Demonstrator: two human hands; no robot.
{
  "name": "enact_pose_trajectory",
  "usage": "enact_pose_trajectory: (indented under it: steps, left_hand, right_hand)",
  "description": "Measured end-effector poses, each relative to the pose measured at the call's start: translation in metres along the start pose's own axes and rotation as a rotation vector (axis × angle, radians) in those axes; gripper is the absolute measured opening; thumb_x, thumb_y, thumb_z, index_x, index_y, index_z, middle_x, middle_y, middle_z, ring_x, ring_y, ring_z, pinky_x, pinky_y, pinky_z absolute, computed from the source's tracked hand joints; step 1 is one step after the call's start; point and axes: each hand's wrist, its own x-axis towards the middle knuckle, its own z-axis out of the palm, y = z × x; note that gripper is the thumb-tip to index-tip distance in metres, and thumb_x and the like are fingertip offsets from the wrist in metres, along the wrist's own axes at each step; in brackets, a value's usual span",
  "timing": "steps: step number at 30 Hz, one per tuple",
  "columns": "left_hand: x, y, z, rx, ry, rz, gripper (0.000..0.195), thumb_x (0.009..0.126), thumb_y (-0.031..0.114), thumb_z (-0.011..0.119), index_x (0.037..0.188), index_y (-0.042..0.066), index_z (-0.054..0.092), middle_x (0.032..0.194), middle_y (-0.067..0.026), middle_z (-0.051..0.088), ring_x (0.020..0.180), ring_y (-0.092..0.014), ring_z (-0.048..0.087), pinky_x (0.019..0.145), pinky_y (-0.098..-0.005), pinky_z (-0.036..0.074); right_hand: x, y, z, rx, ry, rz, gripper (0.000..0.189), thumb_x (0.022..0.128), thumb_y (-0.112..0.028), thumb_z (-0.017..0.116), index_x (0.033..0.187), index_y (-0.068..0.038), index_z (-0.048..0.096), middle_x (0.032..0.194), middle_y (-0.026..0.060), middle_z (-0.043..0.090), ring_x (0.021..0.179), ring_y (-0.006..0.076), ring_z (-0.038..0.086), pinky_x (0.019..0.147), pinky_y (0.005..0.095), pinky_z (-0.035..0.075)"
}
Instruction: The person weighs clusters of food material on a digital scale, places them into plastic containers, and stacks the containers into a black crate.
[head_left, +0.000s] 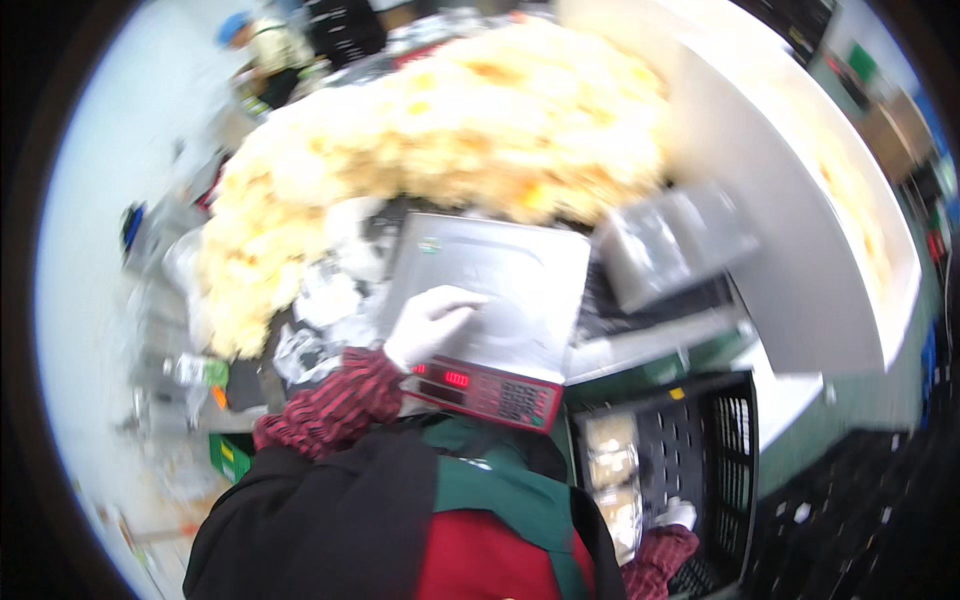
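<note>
My left hand (435, 324), in a white glove, is over the near left part of the steel weighing plate (495, 277) of an electronic scale. Its fingers are bent and point right; no object shows in them. Along the scale's near edge runs a red control panel (484, 394) with keys and a lit red display. My right hand (677, 514), also gloved in white, is down inside a black plastic crate (731, 465) at the lower right. Beside it lie several clear packs (613, 465) with pale contents in a row. Blur hides whether the right fingers grip anything.
Beyond the scale rises a heap of pale yellow, ruffled clumps (450, 127). Stacked clear plastic containers (675, 244) stand right of the scale, beside a tall white panel (787, 187). Crumpled plastic bags (322, 315) lie left. A person in a blue cap (274, 56) is at the far left.
</note>
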Motion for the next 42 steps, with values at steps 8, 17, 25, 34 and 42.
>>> enact_pose_trajectory:
  steps: [8,17,25,34,42]
  left_hand:
    - [-0.034,-0.085,-0.09,-0.005,0.356,-0.07,0.02,0.083,0.004,0.059,0.101,0.006,0.067,0.099,-0.0075,0.065,0.094,-0.018,0.061,0.085,-0.0287,0.046]
    - [-0.059,-0.29,-0.382,0.656,0.925,-0.091,0.036,0.073,0.014,0.067,0.108,0.008,0.063,0.103,-0.0146,0.062,0.099,-0.028,0.058,0.088,-0.0373,0.045]
    - [-0.02,-0.348,-0.545,0.823,0.826,-0.432,0.092,0.068,0.05,0.072,0.144,0.026,0.026,0.141,-0.0256,0.033,0.128,-0.043,0.034,0.106,-0.0433,0.029]
    - [0.066,-0.338,-0.441,0.115,0.612,-0.043,0.062,0.064,0.019,0.074,0.122,0.009,0.054,0.111,-0.0114,0.063,0.101,-0.023,0.06,0.089,-0.0319,0.046]
    - [0.003,-0.295,-0.196,0.262,0.124,-0.072,0.056,0.067,0.023,0.065,0.122,0.017,0.056,0.11,-0.0134,0.054,0.102,-0.032,0.055,0.086,-0.0374,0.045]
  right_hand:
    - [-0.049,-0.335,-0.304,0.535,1.195,-0.94,0.024,0.091,-0.019,0.058,0.102,0.003,0.06,0.079,0.0143,0.054,0.07,0.0281,0.052,0.066,0.0365,0.042]
    - [-0.012,-0.424,-0.298,-0.021,0.701,-0.885,0.035,0.097,-0.033,0.039,0.088,-0.003,0.053,0.086,0.0195,0.055,0.083,0.0394,0.052,0.072,0.0484,0.041]
    - [-0.021,-0.417,-0.286,0.022,0.761,-0.775,0.028,0.095,-0.03,0.046,0.104,-0.005,0.055,0.094,0.0164,0.059,0.09,0.0355,0.057,0.075,0.0444,0.045]
    - [-0.02,-0.422,-0.294,-0.033,0.703,-0.74,0.03,0.096,-0.033,0.044,0.097,-0.006,0.056,0.085,0.0169,0.059,0.08,0.0383,0.057,0.071,0.0438,0.045]
    - [-0.027,-0.405,-0.304,0.013,0.652,-0.882,0.013,0.087,-0.015,0.054,0.091,-0.002,0.056,0.092,0.0187,0.053,0.089,0.0368,0.053,0.076,0.0403,0.043]
